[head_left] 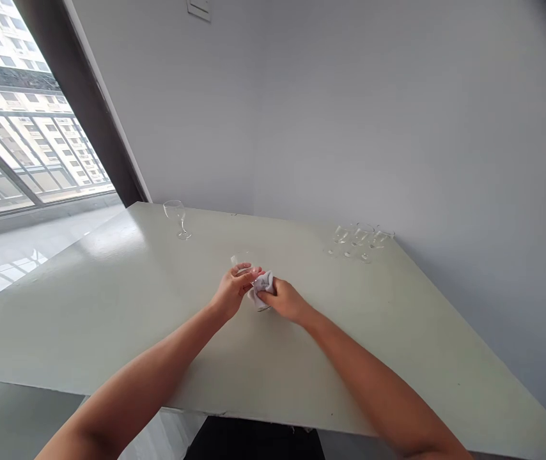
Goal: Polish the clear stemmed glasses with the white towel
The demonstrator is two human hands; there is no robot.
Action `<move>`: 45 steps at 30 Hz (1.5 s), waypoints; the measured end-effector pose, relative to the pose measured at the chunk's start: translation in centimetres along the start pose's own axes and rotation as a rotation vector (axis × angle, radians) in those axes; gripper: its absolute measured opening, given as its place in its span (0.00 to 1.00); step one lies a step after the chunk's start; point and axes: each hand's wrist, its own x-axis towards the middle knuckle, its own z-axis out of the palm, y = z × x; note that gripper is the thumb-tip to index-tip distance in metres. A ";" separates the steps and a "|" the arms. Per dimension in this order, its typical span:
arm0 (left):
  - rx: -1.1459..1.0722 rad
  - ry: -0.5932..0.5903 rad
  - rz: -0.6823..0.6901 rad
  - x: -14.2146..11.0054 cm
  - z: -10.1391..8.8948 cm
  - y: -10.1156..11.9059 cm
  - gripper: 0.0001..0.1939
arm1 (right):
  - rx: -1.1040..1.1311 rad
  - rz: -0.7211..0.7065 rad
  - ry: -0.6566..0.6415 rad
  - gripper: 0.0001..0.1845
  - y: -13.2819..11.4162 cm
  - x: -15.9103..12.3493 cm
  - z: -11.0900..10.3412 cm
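Note:
My left hand (233, 287) is closed around a clear wine glass (240, 258), held tilted above the middle of the table. The rim end of the glass points away from me, and its foot end lies toward my right hand. A white cloth (263, 291) is bunched in my right hand (286, 299) and pressed around the foot end of the glass. Both hands are close together, and the cloth and fingers hide much of the stem and foot.
One wine glass (177, 219) stands upright at the back left of the pale table (110, 332). Several wine glasses (360, 237) stand grouped at the back right, near the wall (397, 128). A large window (18, 115) is on the left.

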 end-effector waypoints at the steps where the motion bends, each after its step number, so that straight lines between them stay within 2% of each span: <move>1: -0.024 -0.029 -0.003 0.0 0.0 0.3 0.19 | 0.198 0.035 -0.048 0.14 0.2 0.3 -0.5; 3: -0.070 -0.090 -0.019 -0.1 0.0 0.8 0.16 | 0.485 0.143 -0.099 0.16 0.8 0.9 -1.8; 4: -0.089 -0.110 -0.030 0.0 -0.1 1.1 0.15 | 0.559 0.208 -0.103 0.17 1.1 1.1 -2.5; 6: -0.126 -0.092 -0.050 0.4 -0.5 1.5 0.12 | 0.599 0.294 -0.055 0.17 1.6 1.2 -4.1; 7: -0.146 -0.054 -0.061 0.6 -0.7 1.6 0.10 | 0.583 0.280 -0.014 0.17 1.7 1.0 -4.9; 10: -0.198 0.105 -0.116 1.4 -1.5 1.5 0.07 | 0.389 0.038 0.071 0.16 0.7 -0.4 -6.2; 12: -0.210 0.142 -0.168 1.7 -1.7 1.2 0.06 | 0.093 -0.199 0.038 0.16 -0.5 -1.7 -5.7; 15: -0.193 0.019 -0.331 1.2 -1.3 0.7 0.07 | -0.345 -0.448 0.007 0.15 -1.8 -2.9 -3.3; 17: -0.177 -0.087 -0.421 0.6 -0.8 0.5 0.10 | -0.382 -0.502 0.008 0.14 -1.8 -2.9 -1.9; 19: -0.186 -0.123 -0.391 0.2 -0.3 0.5 0.09 | -0.196 -0.484 0.013 0.13 -1.1 -2.5 -1.2; 21: -0.244 -0.104 -0.283 0.1 0.0 0.6 0.06 | 0.107 -0.400 0.029 0.10 -0.2 -1.8 -1.3; 24: -0.332 -0.095 -0.119 0.3 0.1 0.8 0.02 | 0.672 -0.175 0.106 0.11 0.7 -0.7 -1.2; 27: -0.294 -0.107 0.024 0.3 0.3 1.0 0.05 | 1.130 0.066 0.136 0.13 0.8 -0.2 0.1; 29: -0.216 -0.082 0.130 0.0 0.5 1.1 0.11 | 1.265 0.194 0.088 0.11 0.8 -0.3 1.4; 31: -0.115 -0.071 0.202 -0.4 0.8 1.2 0.16 | 1.268 0.291 0.018 0.12 0.7 -0.4 2.4; 33: -0.020 -0.085 0.238 -0.7 1.0 1.5 0.20 | 1.098 0.370 -0.053 0.15 0.8 -0.6 2.7; 34: 0.017 -0.091 0.252 -0.8 1.0 1.8 0.21 | 0.944 0.390 -0.097 0.17 0.7 -0.8 2.4; 35: 0.046 -0.089 0.271 -0.8 1.0 2.1 0.22 | 0.747 0.375 -0.136 0.18 0.7 -1.0 2.0; 37: 0.085 -0.061 0.327 -0.7 0.9 2.8 0.23 | 0.273 0.238 -0.144 0.20 0.5 -1.5 0.5; 39: 0.102 -0.021 0.389 -0.6 0.8 3.4 0.23 | -0.180 0.055 -0.034 0.26 -0.1 -2.0 -1.2; 41: 0.122 0.007 0.439 -0.5 0.9 3.5 0.24 | -0.459 -0.058 0.142 0.30 -0.9 -2.3 -2.6; 43: 0.157 0.015 0.465 -0.8 1.2 3.2 0.24 | -0.553 -0.128 0.267 0.27 -1.7 -2.3 -3.2; 45: 0.194 0.024 0.413 -1.3 1.8 2.6 0.25 | -0.569 -0.221 0.308 0.22 -2.4 -2.0 -2.9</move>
